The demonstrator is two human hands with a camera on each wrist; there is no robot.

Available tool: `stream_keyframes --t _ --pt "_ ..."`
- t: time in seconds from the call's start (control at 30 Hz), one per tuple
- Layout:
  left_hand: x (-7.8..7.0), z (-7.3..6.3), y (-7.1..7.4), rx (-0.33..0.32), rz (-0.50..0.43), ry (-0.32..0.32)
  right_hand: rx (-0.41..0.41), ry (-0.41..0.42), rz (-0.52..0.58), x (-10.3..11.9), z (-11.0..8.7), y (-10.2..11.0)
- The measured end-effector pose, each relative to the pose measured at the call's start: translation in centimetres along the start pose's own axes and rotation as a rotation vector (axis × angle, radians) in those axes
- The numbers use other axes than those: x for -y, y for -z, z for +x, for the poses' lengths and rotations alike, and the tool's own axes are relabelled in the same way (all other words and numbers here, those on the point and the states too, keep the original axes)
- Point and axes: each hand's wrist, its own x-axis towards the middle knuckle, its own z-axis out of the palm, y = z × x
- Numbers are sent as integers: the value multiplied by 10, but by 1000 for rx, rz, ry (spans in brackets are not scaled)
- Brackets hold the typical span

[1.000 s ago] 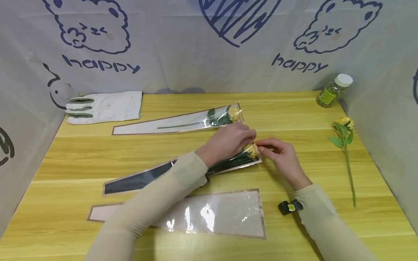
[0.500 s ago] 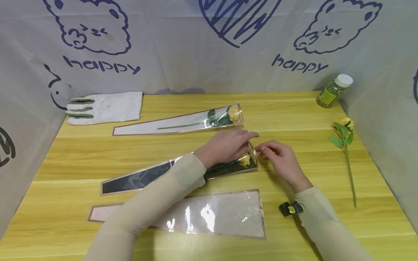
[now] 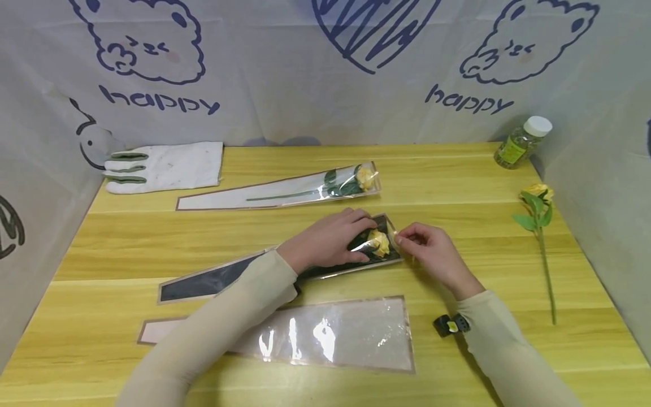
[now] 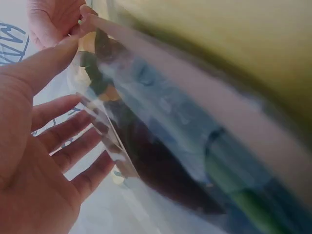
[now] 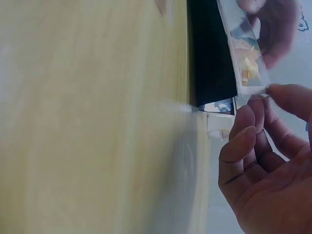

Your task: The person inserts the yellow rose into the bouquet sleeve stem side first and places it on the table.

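A black-backed clear flower sleeve (image 3: 203, 277) with a yellow artificial rose (image 3: 378, 242) inside lies slanting across the middle of the table. Its wide end points right. My left hand (image 3: 330, 240) spans this sleeve just behind the bloom, thumb at the near edge and fingers at the far one. In the left wrist view the fingers (image 4: 73, 134) are spread and fairly straight along the sleeve's side. With thumb and forefinger, my right hand (image 3: 432, 249) pinches the rim of the sleeve's wide mouth. The right wrist view shows the pinch (image 5: 268, 92) at the clear film's corner.
A white-backed sleeve (image 3: 218, 201) holding another yellow rose lies behind. An unfilled pale sleeve (image 3: 356, 333) lies in front. To the right are a loose yellow rose (image 3: 536, 217) and a white-capped jar (image 3: 513, 150). White gloves (image 3: 178, 165) lie at the back left.
My left hand has drawn back left along the black sleeve and spread, baring the rose. The right hand stays at the mouth, and the sleeve's wide end has shifted slightly.
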Motion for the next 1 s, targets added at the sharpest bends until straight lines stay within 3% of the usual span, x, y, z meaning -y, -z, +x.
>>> stream_keyframes --t 0.3,0.43,1.0 --pt "9 -25 -8 131 17 89 31 -30 -12 -1 -2 0" --pt "13 -34 -10 172 -16 115 56 -45 6 -2 -3 1" --pt "40 -71 -6 170 -130 228 124 -37 92 -3 -6 5"
